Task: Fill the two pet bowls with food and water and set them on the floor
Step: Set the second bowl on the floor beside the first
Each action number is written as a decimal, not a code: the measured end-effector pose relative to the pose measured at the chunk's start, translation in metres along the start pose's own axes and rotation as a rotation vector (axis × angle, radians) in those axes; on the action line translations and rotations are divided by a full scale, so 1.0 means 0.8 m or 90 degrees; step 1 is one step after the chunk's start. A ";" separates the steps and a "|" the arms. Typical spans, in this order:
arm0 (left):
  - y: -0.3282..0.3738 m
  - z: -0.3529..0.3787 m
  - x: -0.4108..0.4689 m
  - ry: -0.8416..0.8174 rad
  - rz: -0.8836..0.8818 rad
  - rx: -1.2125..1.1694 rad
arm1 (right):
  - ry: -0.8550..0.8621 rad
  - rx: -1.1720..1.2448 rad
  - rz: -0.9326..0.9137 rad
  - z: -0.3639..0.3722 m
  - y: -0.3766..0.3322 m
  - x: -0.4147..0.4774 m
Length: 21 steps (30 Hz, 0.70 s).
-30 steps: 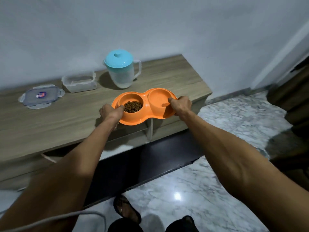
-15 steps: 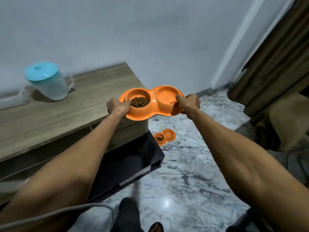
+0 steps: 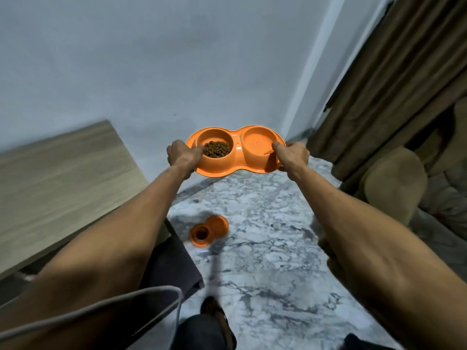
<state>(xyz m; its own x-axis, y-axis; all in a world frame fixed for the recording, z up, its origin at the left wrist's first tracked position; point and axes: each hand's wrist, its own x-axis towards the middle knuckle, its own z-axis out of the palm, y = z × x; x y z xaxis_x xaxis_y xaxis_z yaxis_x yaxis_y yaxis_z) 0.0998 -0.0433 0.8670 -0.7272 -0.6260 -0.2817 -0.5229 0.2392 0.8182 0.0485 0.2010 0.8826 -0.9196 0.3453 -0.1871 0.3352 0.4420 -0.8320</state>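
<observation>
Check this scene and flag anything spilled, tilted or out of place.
Nothing stands out. The orange double bowl is held about level between the left hand and right hand, kibble inside its cup. A second orange double bowl sits upright on the marble floor; no spill shows.

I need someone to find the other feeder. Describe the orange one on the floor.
Start at the wooden counter on the left, then drop past its right end to the marble floor. The floor feeder lies there, orange and double-welled like the held feeder, but nobody holds it.

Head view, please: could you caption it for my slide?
Both hands carry a filled orange double bowl above the marble floor.
</observation>
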 end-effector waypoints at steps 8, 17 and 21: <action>0.048 0.123 0.093 0.005 -0.034 0.006 | 0.003 0.002 0.009 0.013 0.003 0.159; 0.013 0.271 0.204 0.077 -0.067 0.033 | -0.076 -0.023 -0.006 0.107 0.066 0.348; -0.027 0.359 0.245 0.110 -0.128 0.043 | -0.147 -0.062 0.004 0.168 0.124 0.445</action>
<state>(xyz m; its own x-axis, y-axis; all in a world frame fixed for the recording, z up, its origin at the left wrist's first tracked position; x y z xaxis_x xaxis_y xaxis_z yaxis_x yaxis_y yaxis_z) -0.1591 0.0418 0.6502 -0.5225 -0.7818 -0.3404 -0.6816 0.1431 0.7176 -0.2733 0.2569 0.6633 -0.9359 0.1555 -0.3160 0.3495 0.5215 -0.7784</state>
